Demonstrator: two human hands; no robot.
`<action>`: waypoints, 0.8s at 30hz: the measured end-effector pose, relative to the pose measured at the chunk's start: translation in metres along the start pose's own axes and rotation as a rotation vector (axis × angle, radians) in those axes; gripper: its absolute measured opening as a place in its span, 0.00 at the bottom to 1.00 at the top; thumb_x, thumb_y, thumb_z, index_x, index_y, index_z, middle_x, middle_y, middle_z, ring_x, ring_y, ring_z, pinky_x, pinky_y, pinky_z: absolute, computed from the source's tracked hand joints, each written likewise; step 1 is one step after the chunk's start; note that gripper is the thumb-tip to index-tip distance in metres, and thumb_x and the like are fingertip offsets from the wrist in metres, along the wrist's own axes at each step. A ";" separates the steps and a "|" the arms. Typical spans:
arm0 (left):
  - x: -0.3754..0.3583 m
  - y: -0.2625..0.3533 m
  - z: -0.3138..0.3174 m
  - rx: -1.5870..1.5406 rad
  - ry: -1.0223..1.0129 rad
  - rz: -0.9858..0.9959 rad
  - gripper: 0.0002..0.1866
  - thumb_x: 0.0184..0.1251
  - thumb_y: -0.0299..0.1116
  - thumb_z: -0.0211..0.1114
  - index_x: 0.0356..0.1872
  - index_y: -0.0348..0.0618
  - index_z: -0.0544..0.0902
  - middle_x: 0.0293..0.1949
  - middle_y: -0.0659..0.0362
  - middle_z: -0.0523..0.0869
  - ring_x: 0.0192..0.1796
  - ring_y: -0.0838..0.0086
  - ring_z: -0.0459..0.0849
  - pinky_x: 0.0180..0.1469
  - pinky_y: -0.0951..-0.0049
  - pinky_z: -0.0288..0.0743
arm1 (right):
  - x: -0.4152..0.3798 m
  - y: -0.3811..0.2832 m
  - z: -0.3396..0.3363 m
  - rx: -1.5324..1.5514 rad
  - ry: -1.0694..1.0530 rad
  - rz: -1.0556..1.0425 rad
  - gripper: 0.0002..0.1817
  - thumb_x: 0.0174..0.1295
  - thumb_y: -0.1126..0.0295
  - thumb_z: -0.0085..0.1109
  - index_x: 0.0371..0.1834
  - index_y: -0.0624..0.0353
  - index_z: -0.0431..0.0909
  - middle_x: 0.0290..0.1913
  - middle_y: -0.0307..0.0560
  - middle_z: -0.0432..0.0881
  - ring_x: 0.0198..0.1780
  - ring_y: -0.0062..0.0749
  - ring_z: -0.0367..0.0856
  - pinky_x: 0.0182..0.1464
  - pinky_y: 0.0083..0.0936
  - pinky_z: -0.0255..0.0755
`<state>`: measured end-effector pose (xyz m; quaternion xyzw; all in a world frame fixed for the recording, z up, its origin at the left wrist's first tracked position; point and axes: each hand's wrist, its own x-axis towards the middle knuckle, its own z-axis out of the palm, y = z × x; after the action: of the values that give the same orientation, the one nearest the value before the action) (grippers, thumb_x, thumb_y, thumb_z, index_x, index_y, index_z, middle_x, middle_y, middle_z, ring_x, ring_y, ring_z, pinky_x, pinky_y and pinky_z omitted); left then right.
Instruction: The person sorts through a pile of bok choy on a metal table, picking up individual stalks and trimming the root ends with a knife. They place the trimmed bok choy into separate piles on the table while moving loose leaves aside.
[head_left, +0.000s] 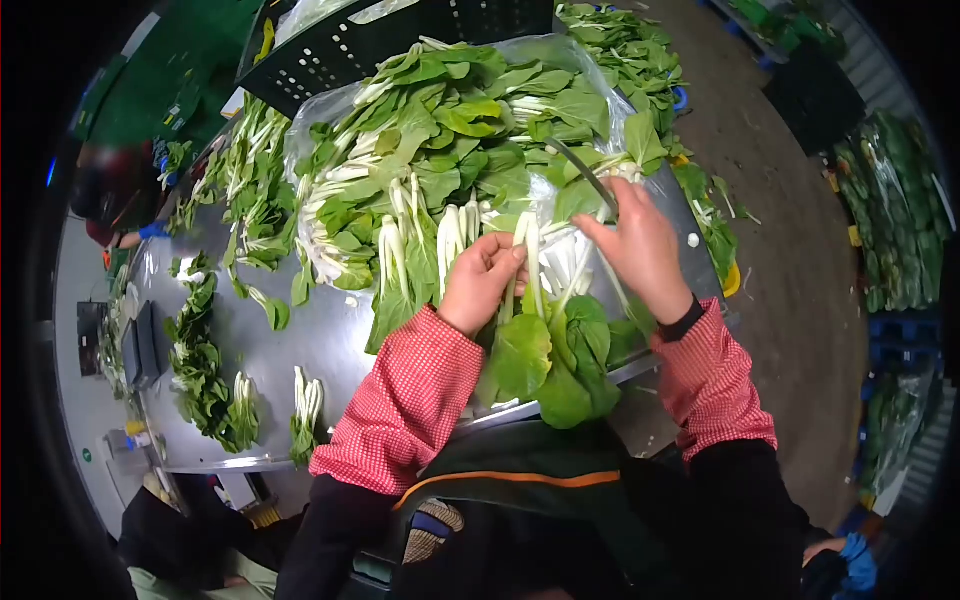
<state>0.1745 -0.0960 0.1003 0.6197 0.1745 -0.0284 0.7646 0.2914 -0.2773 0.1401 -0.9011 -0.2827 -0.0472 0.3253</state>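
Note:
My left hand (483, 281) is closed around the white stems of a leafy green stalk (530, 260), its leaves hanging toward the table's near edge. To the right, my right hand (637, 243) grips a knife (578, 165), whose dark blade points up and left. More white stems (568, 262) lie between and below both hands. Beyond them spreads a big heap of leafy greens (440, 130) on clear plastic. Small bunches (394, 262) with trimmed stems rest just left of my left hand.
A black perforated crate (400, 45) stands behind the heap. On the metal table (330, 335), more bunches (207, 370) lie at the left. Another person (115, 190) is at the far left. Bagged greens (885, 210) stand at the right beyond the floor.

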 end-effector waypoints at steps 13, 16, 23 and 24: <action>-0.040 -0.055 0.014 0.513 -0.132 0.097 0.35 0.67 0.45 0.64 0.67 0.35 0.63 0.59 0.39 0.75 0.63 0.54 0.75 0.66 0.63 0.67 | 0.011 0.030 0.006 -0.292 -0.028 -0.026 0.20 0.58 0.59 0.64 0.46 0.64 0.80 0.29 0.50 0.83 0.28 0.32 0.80 0.34 0.28 0.73; -0.062 -0.067 0.025 0.568 -0.360 0.151 0.32 0.68 0.40 0.64 0.68 0.39 0.64 0.63 0.44 0.71 0.65 0.59 0.71 0.66 0.66 0.65 | 0.006 0.009 0.035 0.086 -0.063 -0.130 0.25 0.59 0.56 0.63 0.53 0.64 0.77 0.31 0.57 0.83 0.32 0.43 0.84 0.36 0.35 0.75; -0.082 -0.024 -0.004 0.459 -0.264 0.025 0.16 0.67 0.34 0.65 0.51 0.37 0.80 0.46 0.56 0.83 0.44 0.76 0.80 0.49 0.76 0.74 | 0.002 -0.062 0.134 0.230 -0.474 0.222 0.24 0.57 0.54 0.65 0.48 0.62 0.76 0.33 0.52 0.84 0.32 0.40 0.83 0.37 0.34 0.76; -0.084 -0.021 -0.011 0.400 -0.251 -0.059 0.13 0.68 0.33 0.65 0.49 0.37 0.82 0.42 0.58 0.85 0.41 0.80 0.81 0.46 0.78 0.75 | 0.002 -0.059 0.143 0.229 -0.467 0.200 0.24 0.56 0.54 0.65 0.47 0.61 0.75 0.32 0.52 0.83 0.32 0.40 0.82 0.37 0.34 0.75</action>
<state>0.0881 -0.1051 0.1045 0.7452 0.0869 -0.1616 0.6411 0.2474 -0.1515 0.0620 -0.8685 -0.2630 0.2265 0.3538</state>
